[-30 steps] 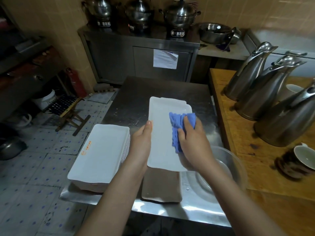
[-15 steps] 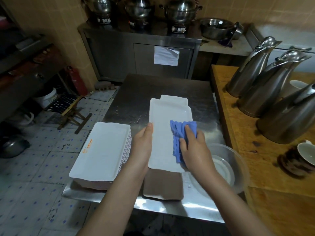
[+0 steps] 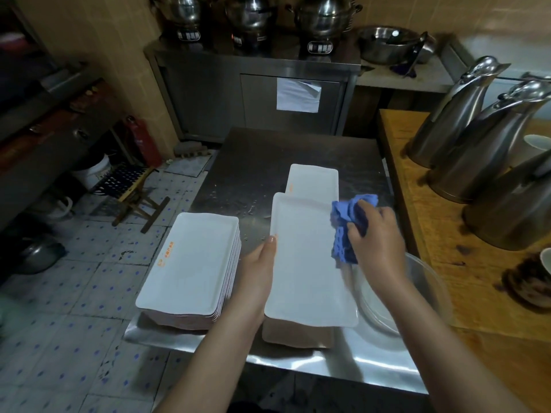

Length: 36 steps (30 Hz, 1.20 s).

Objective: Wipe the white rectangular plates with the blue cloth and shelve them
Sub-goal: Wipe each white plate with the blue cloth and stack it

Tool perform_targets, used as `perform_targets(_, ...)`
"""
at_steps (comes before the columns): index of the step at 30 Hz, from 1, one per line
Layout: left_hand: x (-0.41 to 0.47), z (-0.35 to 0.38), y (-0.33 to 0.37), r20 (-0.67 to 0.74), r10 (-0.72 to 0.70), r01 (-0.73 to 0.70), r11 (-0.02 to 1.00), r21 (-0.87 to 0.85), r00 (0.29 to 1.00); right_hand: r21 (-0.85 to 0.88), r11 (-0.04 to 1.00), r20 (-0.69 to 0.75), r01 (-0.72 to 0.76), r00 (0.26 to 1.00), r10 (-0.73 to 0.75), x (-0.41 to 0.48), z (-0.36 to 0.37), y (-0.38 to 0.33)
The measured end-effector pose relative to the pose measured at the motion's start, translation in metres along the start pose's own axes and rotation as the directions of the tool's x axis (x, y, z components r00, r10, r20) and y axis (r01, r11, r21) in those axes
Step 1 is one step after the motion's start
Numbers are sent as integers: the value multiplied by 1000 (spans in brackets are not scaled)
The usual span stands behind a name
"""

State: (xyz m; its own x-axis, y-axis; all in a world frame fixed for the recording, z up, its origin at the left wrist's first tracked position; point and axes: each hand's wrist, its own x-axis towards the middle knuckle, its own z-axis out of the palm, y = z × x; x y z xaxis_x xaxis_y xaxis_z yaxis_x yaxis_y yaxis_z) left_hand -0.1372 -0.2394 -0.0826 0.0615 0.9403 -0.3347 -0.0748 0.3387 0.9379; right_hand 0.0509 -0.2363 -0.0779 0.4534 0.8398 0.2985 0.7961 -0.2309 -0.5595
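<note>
Wiping a white rectangular plate over the steel counter.
The left hand grips the plate's left edge, thumb on top; the right hand has its fingers curled round the blue cloth at the plate's right rim. A stack of plates sits just left.

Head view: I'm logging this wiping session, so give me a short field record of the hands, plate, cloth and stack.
left hand: grips the left edge of the held plate
right hand: grips the blue cloth at that plate's right edge
plate stack: on the steel table, left of the held plate
far plate: lies on the table, beyond the held plate
glass bowl: under the right forearm, at the table's right side
</note>
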Motion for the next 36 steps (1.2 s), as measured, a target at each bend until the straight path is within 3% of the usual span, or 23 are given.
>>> perform_targets(2, 2, -5, -8, -8, -29, 29, 1000, 7, 1000, 189, 979, 28, -78, 997, 74, -1, 0, 9)
perform_targets(5, 5, -11, -21, -15, -82, 82, 997, 13, 997, 480, 835, 172, -268, 962, 211, -6, 1, 18)
perform_targets(9, 13, -15, -45, -61, -111, 116, 990, 81, 992, 613, 639, 316, -465, 885, 341, -13, 9, 24)
perform_targets(14, 22, -20, -77, -72, -200, 210, 959, 192, 977, 645, 486, 403, -590, 803, 440, -18, 18, 25)
perform_targets(19, 33, -23, -100, -105, -191, 213, 936, 280, 976, 616, 525, 424, -586, 809, 406, -26, 21, 29)
perform_targets(22, 41, -24, -108, -128, -101, 148, 882, 448, 987, 626, 499, 449, -599, 800, 398, -30, 22, 31)
perform_targets(25, 44, -27, -117, -153, 52, 65, 737, 672, 987, 622, 464, 478, -631, 775, 413, -32, 25, 31)
perform_targets(28, 45, -25, -123, -147, 159, 16, 621, 783, 976, 625, 424, 490, -655, 752, 441, -34, 26, 34)
perform_targets(32, 50, -23, -128, -148, 197, -1, 606, 796, 969, 641, 280, 586, -715, 691, 422, -37, 25, 33)
perform_targets(36, 58, -22, -129, -159, 175, 15, 624, 781, 972, 616, 201, 669, -762, 640, 378, -38, 25, 36)
